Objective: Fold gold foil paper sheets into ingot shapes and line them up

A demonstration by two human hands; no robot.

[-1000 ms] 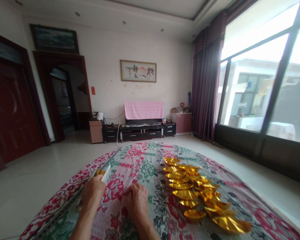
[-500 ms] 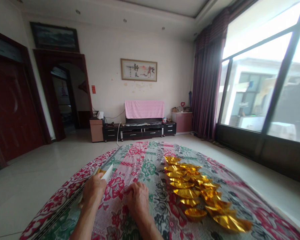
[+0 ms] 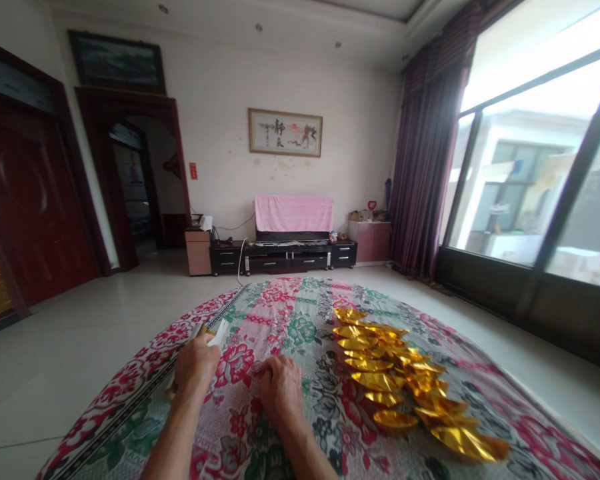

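My left hand (image 3: 196, 363) is closed around a small stack of paper sheets (image 3: 221, 335), white on the visible face with a gold patch near the fingers. It is held over the left part of the patterned tablecloth (image 3: 300, 328). My right hand (image 3: 283, 387) rests on the cloth to the right of it, fingers curled in and nothing showing in them; the underside is hidden. Further right, several folded gold paper ingots (image 3: 380, 382) lie in rows, some overlapping. The nearest one (image 3: 395, 421) sits a short way from my right wrist.
The round table's cloth has red and green flowers. Beyond it, a low black TV cabinet (image 3: 287, 261) stands at the wall with a pink cloth (image 3: 294, 212) draped above it. Purple curtains (image 3: 427, 167) and large windows are on the right, dark red doors (image 3: 35, 180) on the left.
The view has shifted slightly, so the room and ingots appear a little further right. The paper stack in my left hand has tilted and shows less white. My right hand stays curled on the cloth.
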